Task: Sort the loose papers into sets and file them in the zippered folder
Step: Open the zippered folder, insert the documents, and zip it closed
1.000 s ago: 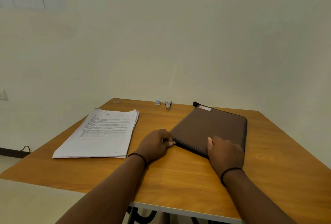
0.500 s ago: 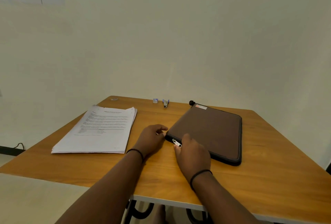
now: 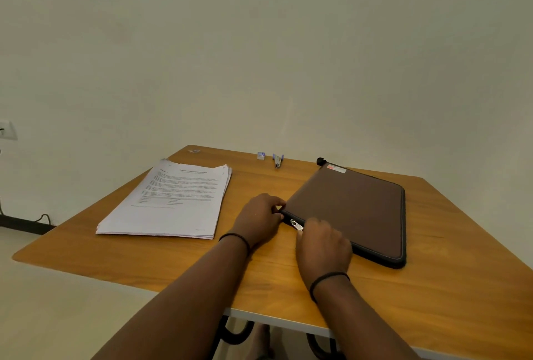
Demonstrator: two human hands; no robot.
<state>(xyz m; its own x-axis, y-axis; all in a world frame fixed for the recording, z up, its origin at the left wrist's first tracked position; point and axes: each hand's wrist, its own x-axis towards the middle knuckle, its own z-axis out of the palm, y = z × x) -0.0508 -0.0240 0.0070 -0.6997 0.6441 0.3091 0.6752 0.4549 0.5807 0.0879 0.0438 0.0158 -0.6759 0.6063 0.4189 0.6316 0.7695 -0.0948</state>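
The table (image 3: 432, 316) is a wooden top filling the lower half of the view, set against a pale wall (image 3: 259, 71). The folder (image 3: 354, 207), brown with a dark zippered edge, lies flat and closed at 3 o'clock from the table's middle, turned so one corner points toward the person. The papers (image 3: 173, 201), a loose white stack with printed text on the top sheet, lie at 9 o'clock from the folder, well apart from it.

The left hand (image 3: 259, 220) rests on the table at the folder's near-left corner, its fingers curled against that corner; whether they truly pinch the edge cannot be told. The right hand (image 3: 323, 247) lies over the folder's near edge at 4 o'clock from the left hand, its fingers curled toward the zipper pull (image 3: 296, 224). The silver pull shows just beyond the fingertips, and whether they have hold of it cannot be told.

At the table's far edge, at 12 o'clock from the hands, sit a stapler (image 3: 277, 160) and a small box (image 3: 261, 155) beside it. A small black knob (image 3: 320, 161) sits at the folder's far corner.
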